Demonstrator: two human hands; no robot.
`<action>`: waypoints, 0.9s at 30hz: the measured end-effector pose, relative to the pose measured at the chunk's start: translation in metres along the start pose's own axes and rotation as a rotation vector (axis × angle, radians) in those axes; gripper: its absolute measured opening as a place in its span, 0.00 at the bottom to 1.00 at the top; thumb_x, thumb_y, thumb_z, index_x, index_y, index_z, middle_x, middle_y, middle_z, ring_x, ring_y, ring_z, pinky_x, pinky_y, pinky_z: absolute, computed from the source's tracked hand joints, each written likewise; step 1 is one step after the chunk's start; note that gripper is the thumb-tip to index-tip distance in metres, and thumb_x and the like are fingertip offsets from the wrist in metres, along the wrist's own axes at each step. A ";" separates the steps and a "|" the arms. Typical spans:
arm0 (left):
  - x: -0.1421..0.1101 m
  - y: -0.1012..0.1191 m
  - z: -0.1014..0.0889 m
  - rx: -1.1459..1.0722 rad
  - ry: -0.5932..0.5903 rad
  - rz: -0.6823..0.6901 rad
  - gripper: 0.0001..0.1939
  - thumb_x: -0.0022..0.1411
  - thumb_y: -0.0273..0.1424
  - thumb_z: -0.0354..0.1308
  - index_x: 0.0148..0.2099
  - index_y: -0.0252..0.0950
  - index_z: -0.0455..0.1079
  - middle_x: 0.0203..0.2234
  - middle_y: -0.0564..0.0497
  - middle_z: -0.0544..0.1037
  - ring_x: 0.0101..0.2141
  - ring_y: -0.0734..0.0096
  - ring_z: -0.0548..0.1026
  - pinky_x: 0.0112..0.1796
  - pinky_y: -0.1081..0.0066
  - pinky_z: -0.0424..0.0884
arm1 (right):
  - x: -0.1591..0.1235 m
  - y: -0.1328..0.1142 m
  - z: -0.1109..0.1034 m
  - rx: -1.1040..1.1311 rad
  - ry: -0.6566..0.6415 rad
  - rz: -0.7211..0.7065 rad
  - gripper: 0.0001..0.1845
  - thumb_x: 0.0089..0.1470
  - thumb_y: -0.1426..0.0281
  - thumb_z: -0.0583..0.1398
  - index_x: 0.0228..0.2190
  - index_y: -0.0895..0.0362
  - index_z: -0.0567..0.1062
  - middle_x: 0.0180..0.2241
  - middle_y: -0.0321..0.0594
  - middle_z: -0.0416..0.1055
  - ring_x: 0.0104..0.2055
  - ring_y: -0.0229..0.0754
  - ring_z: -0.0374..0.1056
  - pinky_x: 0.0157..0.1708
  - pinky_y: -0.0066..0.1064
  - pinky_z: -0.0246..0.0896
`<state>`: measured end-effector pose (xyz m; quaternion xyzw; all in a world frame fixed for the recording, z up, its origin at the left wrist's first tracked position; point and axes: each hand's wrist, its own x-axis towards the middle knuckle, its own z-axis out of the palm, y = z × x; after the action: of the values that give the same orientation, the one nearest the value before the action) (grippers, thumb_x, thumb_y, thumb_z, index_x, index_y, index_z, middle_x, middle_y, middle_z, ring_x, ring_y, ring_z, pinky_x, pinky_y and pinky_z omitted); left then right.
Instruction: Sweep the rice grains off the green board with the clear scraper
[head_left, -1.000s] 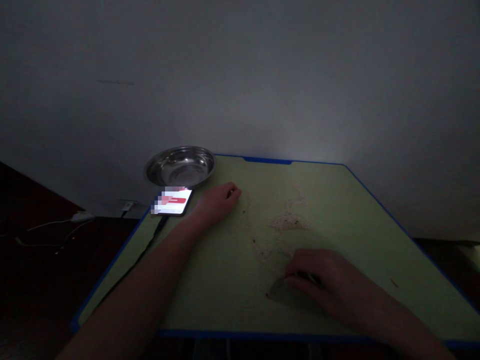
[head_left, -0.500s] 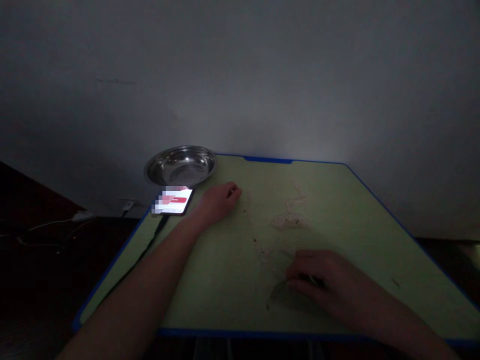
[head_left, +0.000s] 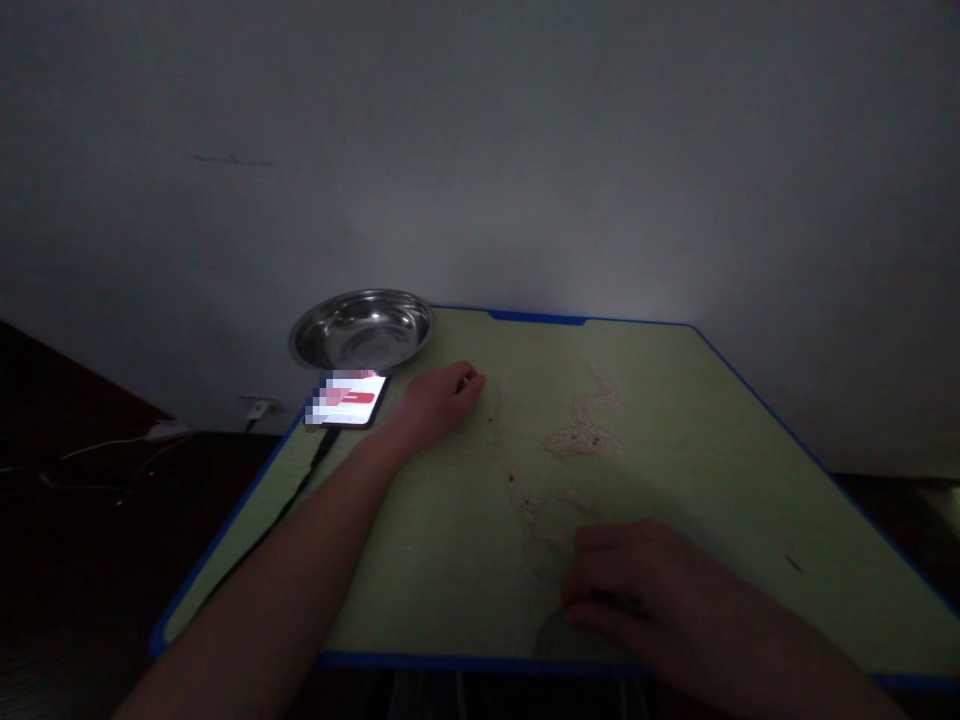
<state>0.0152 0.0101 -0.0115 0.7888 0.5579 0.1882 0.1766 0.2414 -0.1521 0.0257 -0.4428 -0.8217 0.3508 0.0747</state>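
My left hand (head_left: 442, 395) rests on the table left of a scatter of small pale grains, its fingers curled in. A tiny light spot shows between the thumb and fingers, too small to name. Near the front edge, my right hand (head_left: 622, 590) hangs low over the table with thumb and fingertips brought close together. What it pinches, if anything, is hidden. A dark patch lies under its fingertips, perhaps shadow. Beyond this hand is the main patch of pale grains (head_left: 581, 438), with a few dark specks in it. A thinner trail of grains (head_left: 529, 503) runs nearer me.
A shiny metal bowl (head_left: 364, 335) stands at the table's back left corner. In front of it lies a lit phone (head_left: 349, 400) with a black cable (head_left: 300, 490) along the left side. The green table (head_left: 420, 590) has blue edging and meets a grey wall (head_left: 480, 160).
My right hand has moved toward me and slightly left, uncovering more of the near grains. My left hand has stayed in place.
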 end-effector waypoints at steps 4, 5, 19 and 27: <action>0.000 0.002 -0.001 0.018 0.002 -0.001 0.16 0.63 0.39 0.44 0.39 0.37 0.71 0.28 0.49 0.76 0.29 0.67 0.71 0.29 0.70 0.61 | 0.004 -0.004 0.003 0.032 0.077 0.009 0.06 0.57 0.71 0.59 0.30 0.53 0.76 0.30 0.31 0.74 0.32 0.35 0.69 0.33 0.26 0.57; -0.001 0.002 -0.001 0.020 0.000 -0.005 0.16 0.63 0.39 0.44 0.38 0.37 0.71 0.28 0.49 0.76 0.29 0.67 0.71 0.29 0.70 0.61 | 0.006 -0.006 0.006 0.035 0.087 0.014 0.06 0.57 0.72 0.59 0.29 0.53 0.76 0.30 0.32 0.75 0.32 0.35 0.69 0.32 0.26 0.58; -0.003 0.002 -0.005 0.012 -0.003 -0.011 0.16 0.64 0.39 0.45 0.36 0.37 0.70 0.24 0.51 0.74 0.27 0.68 0.70 0.27 0.71 0.60 | 0.029 0.029 -0.020 -0.303 0.351 0.120 0.09 0.58 0.70 0.56 0.29 0.55 0.76 0.29 0.38 0.75 0.29 0.40 0.68 0.29 0.31 0.55; -0.001 -0.001 -0.004 -0.068 0.033 -0.031 0.15 0.63 0.39 0.44 0.31 0.38 0.66 0.21 0.55 0.70 0.26 0.69 0.69 0.27 0.72 0.60 | 0.098 0.010 -0.051 -0.445 0.312 -0.047 0.08 0.57 0.66 0.58 0.31 0.55 0.77 0.30 0.38 0.76 0.32 0.40 0.69 0.30 0.29 0.53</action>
<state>0.0121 0.0100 -0.0086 0.7702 0.5662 0.2173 0.1972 0.2120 -0.0458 0.0385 -0.4780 -0.8671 0.0876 0.1092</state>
